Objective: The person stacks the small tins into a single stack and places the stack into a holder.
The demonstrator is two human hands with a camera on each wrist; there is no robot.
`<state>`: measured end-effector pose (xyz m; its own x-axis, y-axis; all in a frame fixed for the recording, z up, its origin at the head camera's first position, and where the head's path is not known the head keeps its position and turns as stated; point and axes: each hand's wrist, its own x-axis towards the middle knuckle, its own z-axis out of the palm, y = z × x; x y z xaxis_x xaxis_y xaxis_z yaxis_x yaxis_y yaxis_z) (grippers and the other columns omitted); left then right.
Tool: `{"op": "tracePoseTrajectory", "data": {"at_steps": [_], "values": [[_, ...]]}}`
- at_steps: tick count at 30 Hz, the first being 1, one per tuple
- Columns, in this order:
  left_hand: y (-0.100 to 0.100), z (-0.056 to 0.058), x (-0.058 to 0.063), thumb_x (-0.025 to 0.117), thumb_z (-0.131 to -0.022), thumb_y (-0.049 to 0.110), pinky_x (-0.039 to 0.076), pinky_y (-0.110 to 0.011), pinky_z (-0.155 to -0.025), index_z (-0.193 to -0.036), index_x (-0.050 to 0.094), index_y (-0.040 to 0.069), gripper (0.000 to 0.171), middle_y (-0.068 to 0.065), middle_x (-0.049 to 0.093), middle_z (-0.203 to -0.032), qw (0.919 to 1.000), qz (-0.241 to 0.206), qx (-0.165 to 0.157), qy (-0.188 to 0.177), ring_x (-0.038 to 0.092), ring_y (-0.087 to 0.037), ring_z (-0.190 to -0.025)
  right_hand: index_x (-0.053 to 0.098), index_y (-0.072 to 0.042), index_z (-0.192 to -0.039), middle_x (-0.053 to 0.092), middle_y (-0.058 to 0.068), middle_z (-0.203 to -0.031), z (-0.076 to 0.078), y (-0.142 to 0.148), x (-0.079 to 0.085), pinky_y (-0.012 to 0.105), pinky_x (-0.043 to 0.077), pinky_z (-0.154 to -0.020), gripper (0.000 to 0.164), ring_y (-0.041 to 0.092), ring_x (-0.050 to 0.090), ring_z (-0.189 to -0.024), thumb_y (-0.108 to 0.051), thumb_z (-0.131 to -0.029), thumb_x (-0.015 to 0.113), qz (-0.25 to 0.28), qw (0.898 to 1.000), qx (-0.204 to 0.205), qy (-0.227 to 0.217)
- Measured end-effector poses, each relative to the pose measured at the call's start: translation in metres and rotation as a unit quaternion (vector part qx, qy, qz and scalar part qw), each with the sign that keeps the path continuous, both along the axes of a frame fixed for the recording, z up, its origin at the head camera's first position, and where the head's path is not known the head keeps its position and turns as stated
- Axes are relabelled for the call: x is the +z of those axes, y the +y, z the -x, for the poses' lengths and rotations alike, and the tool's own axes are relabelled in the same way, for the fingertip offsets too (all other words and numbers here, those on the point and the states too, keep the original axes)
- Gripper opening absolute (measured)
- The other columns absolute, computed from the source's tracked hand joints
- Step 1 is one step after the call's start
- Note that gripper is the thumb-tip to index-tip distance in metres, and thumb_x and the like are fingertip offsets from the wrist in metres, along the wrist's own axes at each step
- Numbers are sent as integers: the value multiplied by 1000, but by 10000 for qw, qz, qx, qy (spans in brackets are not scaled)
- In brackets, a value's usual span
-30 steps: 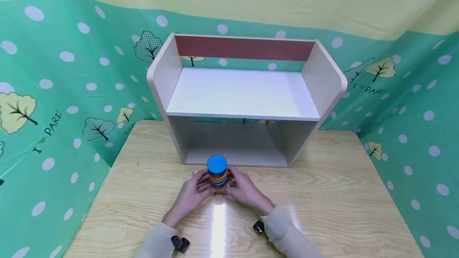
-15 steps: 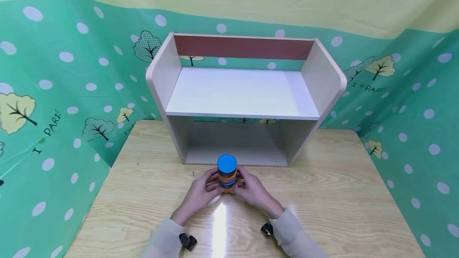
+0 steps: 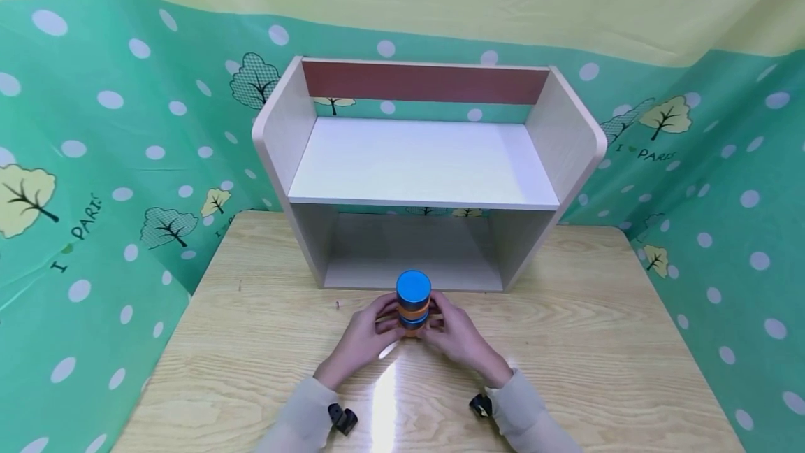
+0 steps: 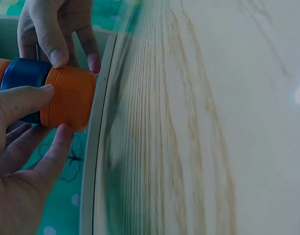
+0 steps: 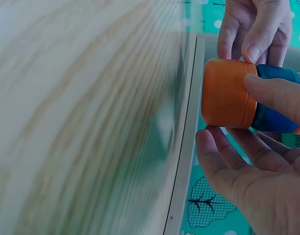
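An upright stack of small round jars [image 3: 414, 288], blue and orange by turns with a blue top, stands between my hands before the shelf. From the left my left hand [image 3: 367, 334] holds the lower jars between thumb and fingers. My right hand [image 3: 462, 338] grips them from the opposite side. In the left wrist view both thumbs press near the seam of the bottom orange jar [image 4: 74, 95], beside a blue jar [image 4: 27, 73]. The right wrist view has the same orange jar [image 5: 226, 93]. Whether its base touches the table, I cannot tell.
A two-level shelf unit [image 3: 424, 203] stands on the wooden table [image 3: 597, 341] just behind the stack. Green dotted cloth [image 3: 126, 243] hangs behind and at both sides. A tiny reddish speck [image 3: 337, 305] lies left of the hands.
Both hands have carried the stack of jars to the right along the front of the shelf, keeping it upright and their hold the same. The head view has shifted slightly.
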<state>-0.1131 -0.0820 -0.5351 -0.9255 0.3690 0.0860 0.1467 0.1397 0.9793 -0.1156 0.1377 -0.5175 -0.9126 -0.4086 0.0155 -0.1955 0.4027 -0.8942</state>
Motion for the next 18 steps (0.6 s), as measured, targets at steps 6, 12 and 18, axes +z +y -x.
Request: {"op": "tracePoseTrajectory", "data": {"at_steps": [6,12,18], "values": [[5,2,0,73,-91,2,53,-31,-98,-145,48,6,59,-18,56,-138,9999,1,-119,-47,58,-29,-123,43,-10,-146,58,9,-132,-3,6,-1,44,56,-95,65,25,58,-118,0,-89,73,76,9999,-105,-6],[9,2,1,73,-91,2,53,-34,-100,-145,47,7,60,-16,56,-139,9998,8,-127,-147,57,-26,-125,43,-10,-146,58,10,-132,-4,9,-1,48,56,-95,66,26,58,-119,2,-89,73,134,9998,-144,31],[13,0,12,70,-90,-7,52,-44,-101,-145,46,1,60,-22,54,-139,9997,48,-121,-203,56,-34,-124,43,-8,-146,58,11,-133,-4,12,0,49,56,-94,65,28,58,-119,1,-89,73,114,9998,-168,76]]}}
